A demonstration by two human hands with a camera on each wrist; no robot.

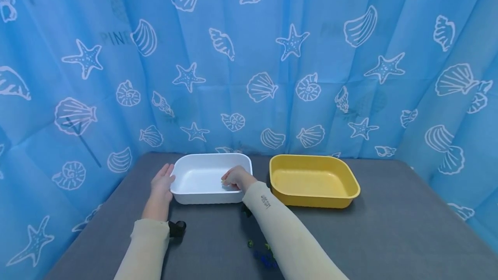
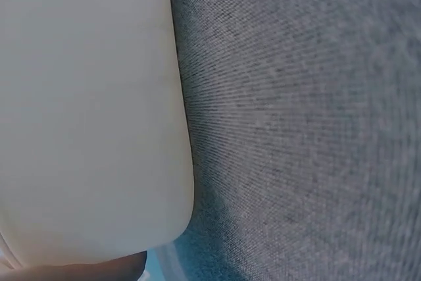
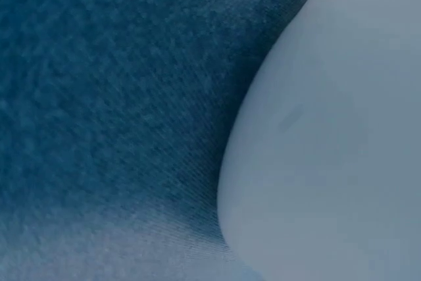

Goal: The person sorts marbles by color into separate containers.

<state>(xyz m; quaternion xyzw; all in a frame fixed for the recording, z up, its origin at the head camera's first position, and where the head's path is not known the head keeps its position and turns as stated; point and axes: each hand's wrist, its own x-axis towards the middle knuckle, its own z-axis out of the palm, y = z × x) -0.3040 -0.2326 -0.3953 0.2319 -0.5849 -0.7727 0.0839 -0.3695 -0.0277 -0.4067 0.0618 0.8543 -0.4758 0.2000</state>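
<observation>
A white rectangular tub point(image 1: 206, 198) stands on the grey cloth. At its left end my left hand point(image 1: 161, 183) rests against the side, fingers straight and pointing up. The left wrist view shows the tub's pale outer wall point(image 2: 92, 110) close up, with a dark sliver of the hand at the bottom edge. My right hand point(image 1: 238, 177) reaches over the near right rim into the tub, fingers curled. A small yellowish thing point(image 1: 223, 181) shows at its fingertips, mostly hidden by them. The tub's rounded wall point(image 3: 329, 156) fills the right side of the right wrist view.
A yellow tub point(image 1: 311, 201) stands right of the white one. Near me, partly behind the right forearm, lie a small green piece point(image 1: 250, 243) and several dark blue pieces point(image 1: 266, 261). A blue shell-print curtain point(image 1: 249, 64) hangs behind the table.
</observation>
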